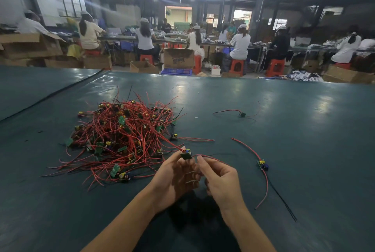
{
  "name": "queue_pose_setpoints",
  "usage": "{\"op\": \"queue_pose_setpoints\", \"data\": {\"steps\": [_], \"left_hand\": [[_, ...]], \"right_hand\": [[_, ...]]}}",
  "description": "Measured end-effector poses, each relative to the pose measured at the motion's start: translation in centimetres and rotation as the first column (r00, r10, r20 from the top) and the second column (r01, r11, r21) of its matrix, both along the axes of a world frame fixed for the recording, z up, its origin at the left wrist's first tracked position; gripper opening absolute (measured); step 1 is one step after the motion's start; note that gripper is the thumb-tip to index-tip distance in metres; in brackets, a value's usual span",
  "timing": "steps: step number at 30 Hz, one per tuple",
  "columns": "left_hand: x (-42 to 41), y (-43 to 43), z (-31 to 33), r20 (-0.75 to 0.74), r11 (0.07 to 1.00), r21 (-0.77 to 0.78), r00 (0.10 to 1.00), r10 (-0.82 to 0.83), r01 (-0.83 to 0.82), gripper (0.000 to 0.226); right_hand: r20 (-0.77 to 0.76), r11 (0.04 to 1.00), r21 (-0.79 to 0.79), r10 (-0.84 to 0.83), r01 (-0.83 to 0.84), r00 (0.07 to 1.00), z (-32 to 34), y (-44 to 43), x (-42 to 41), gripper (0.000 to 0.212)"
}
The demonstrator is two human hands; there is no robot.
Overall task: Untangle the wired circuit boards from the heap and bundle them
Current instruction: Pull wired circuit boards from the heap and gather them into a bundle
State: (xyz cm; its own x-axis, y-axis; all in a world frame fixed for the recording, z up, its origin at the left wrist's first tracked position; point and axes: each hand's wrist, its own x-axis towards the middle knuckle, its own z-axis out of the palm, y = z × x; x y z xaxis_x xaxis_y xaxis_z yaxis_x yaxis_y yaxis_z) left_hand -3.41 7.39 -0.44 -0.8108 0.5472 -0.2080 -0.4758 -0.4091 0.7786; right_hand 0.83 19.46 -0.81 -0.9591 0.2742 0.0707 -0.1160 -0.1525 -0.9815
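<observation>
The left hand [174, 174] pinches a small circuit board [186, 155] at its fingertips, just above the green table [294, 119]. The right hand [221, 178], close beside it, pinches the board's red wire [210, 156] between thumb and forefinger. Another lead runs from the board into the heap [121, 136], left and slightly farther. On the right lies a loose board [263, 165], with a wired board [241, 114] farther off.
</observation>
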Motion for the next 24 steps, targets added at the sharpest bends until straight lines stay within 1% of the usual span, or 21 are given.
{"op": "queue_pose_setpoints", "data": {"steps": [2, 3, 5, 6, 8, 9, 10, 12, 14, 15, 17, 18, 20, 22, 24], "left_hand": [[0.1, 0.0, 0.0, -0.003, 1.000, -0.022, 1.000, -0.017, 0.017, 0.042], [0.0, 0.0, -0.1, -0.005, 0.999, -0.030, 1.000, -0.024, 0.024, 0.041], [0.1, 0.1, -0.1, -0.006, 0.999, -0.045, 1.000, -0.023, 0.023, 0.041], [0.1, 0.1, -0.1, -0.001, 0.999, -0.052, 1.000, -0.015, 0.015, 0.042], [-0.1, 0.3, -0.3, 0.014, 0.998, -0.062, 1.000, 0.011, -0.010, 0.048], [-0.2, 0.4, -0.4, 0.027, 0.997, -0.068, 0.999, 0.022, -0.021, 0.051], [-0.1, 0.4, -0.4, 0.050, 0.997, -0.067, 0.998, 0.034, -0.030, 0.051], [0.0, 0.5, -0.3, 0.104, 0.998, -0.028, 0.993, 0.058, -0.055, 0.035], [0.2, 0.6, -0.2, 0.116, 0.998, 0.034, 0.992, 0.053, -0.058, 0.019], [0.3, 0.6, -0.4, 0.085, 0.998, 0.040, 0.996, 0.036, -0.039, 0.017], [0.5, 0.9, -0.6, -0.037, 1.000, -0.031, 0.999, 0.002, -0.003, 0.018], [0.8, 1.2, -0.7, -0.099, 0.998, -0.070, 0.995, -0.007, 0.000, 0.019], [1.1, 1.6, -0.6, -0.172, 0.991, -0.127, 0.985, 0.013, -0.035, 0.040], [1.2, 1.8, -0.5, -0.172, 0.973, -0.198, 0.982, 0.083, -0.117, 0.058], [0.9, 1.7, -0.8, -0.138, 0.950, -0.232, 0.974, 0.180, -0.209, 0.063]], "right_hand": [[-0.044, 0.998, -0.030, -0.049, 0.048, 0.998, -0.2, -0.7, -0.1, 0.007], [-0.048, 0.995, -0.058, -0.080, 0.077, 0.996, -0.2, -0.9, -0.2, 0.009], [-0.024, 0.989, -0.091, -0.122, 0.119, 0.992, -0.3, -1.1, -0.3, 0.016], [-0.010, 0.986, -0.096, -0.136, 0.134, 0.991, -0.4, -1.1, -0.3, 0.015], [0.007, 0.978, -0.126, -0.164, 0.164, 0.986, -0.4, -1.2, -0.3, 0.007], [0.013, 0.973, -0.147, -0.177, 0.176, 0.984, -0.4, -1.3, -0.2, 0.006], [0.016, 0.968, -0.167, -0.186, 0.186, 0.982, -0.4, -1.5, -0.3, 0.010], [0.010, 0.955, -0.208, -0.214, 0.212, 0.977, -0.3, -1.7, -0.2, 0.017], [-0.021, 0.936, -0.216, -0.291, 0.279, 0.957, -0.3, -1.9, -0.2, 0.022], [-0.039, 0.925, -0.202, -0.334, 0.320, 0.942, -0.3, -1.9, -0.2, 0.022], [-0.074, 0.917, -0.146, -0.385, 0.372, 0.920, -0.4, -1.9, -0.2, 0.018], [-0.086, 0.916, -0.118, -0.393, 0.382, 0.916, -0.4, -1.9, -0.1, 0.017], [-0.118, 0.918, -0.049, -0.397, 0.394, 0.910, -0.5, -1.9, -0.1, 0.015], [-0.159, 0.919, 0.041, -0.382, 0.393, 0.910, -0.6, -2.0, 0.2, 0.011], [-0.200, 0.921, 0.095, -0.355, 0.379, 0.913, -0.5, -2.3, 0.4, 0.009]]}}
